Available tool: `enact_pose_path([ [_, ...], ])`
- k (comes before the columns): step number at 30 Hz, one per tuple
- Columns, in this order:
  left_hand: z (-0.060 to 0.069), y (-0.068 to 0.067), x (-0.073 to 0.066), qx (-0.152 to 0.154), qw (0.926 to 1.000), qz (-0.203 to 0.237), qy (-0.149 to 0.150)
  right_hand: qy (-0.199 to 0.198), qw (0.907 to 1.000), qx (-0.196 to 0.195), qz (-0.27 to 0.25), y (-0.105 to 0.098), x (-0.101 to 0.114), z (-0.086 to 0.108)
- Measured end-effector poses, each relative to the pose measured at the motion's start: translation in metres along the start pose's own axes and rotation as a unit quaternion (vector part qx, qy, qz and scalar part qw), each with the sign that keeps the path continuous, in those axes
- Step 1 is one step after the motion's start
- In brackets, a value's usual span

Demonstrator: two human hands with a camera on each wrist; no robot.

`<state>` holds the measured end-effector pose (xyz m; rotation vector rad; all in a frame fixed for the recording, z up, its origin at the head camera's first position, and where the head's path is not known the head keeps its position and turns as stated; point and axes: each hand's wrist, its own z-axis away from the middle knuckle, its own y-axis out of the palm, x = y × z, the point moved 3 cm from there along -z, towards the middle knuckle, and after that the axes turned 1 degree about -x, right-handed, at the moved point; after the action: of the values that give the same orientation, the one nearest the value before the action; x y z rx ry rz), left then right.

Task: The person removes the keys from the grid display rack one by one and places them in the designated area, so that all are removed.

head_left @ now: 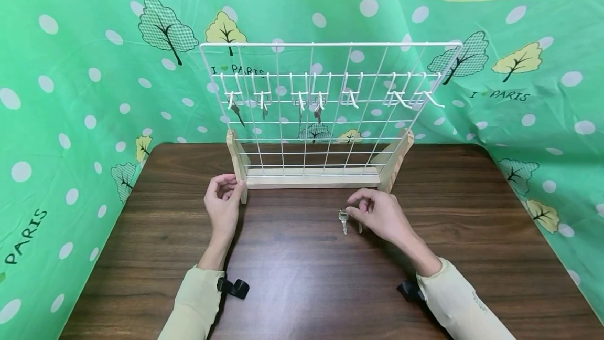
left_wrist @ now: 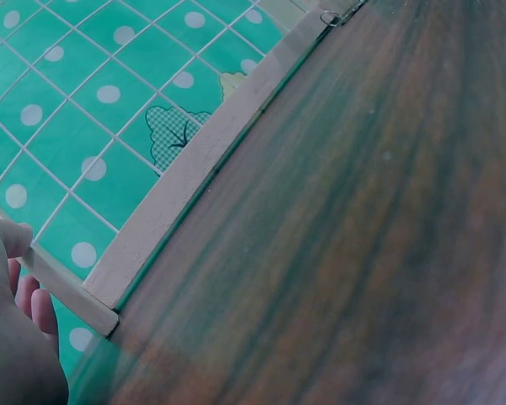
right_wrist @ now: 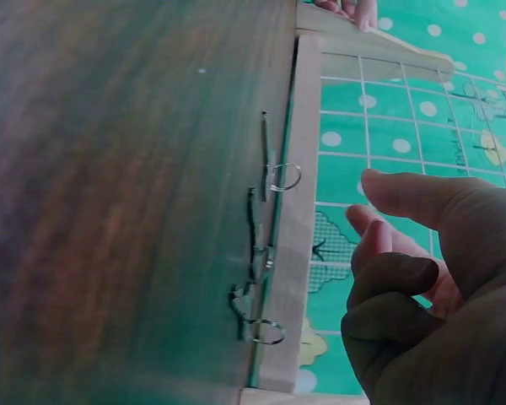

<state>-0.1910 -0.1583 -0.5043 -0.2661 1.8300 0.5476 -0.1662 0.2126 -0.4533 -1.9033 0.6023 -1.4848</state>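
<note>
A white wire grid rack (head_left: 330,44) stands on a wooden base (head_left: 311,179). My left hand (head_left: 224,206) pinches the front of its left wooden side piece (left_wrist: 72,291) between thumb and fingers. Bare hooks (head_left: 350,98) stick out on the grid's right part, while keys (head_left: 318,114) hang from hooks on its left part. My right hand (head_left: 379,216) hovers above the table with thumb and index finger apart, holding nothing. Close beneath it lies a silver key (head_left: 343,219), with another partly hidden. Three ringed keys (right_wrist: 266,156) show in the right wrist view, in a row beside the base.
The dark wood-grain table (head_left: 292,282) extends around the rack. Behind and at both sides hangs a green polka-dot cloth (head_left: 94,135) with printed trees. A black strap (head_left: 233,287) is on the left wrist, with another strap (head_left: 410,291) on the right.
</note>
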Motion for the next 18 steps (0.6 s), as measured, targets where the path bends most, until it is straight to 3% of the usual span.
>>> enact_pose_path([
  [8, 0.0, -0.001, 0.0, 0.002, 1.0, -0.002, 0.001, -0.032, 0.9972, -0.058, -0.036, -0.009, 0.018, -0.006],
  [18, 0.0, 0.0, 0.0, 0.001, 1.0, -0.004, -0.001, -0.049, 0.9847, -0.115, -0.122, -0.027, 0.047, -0.017],
])
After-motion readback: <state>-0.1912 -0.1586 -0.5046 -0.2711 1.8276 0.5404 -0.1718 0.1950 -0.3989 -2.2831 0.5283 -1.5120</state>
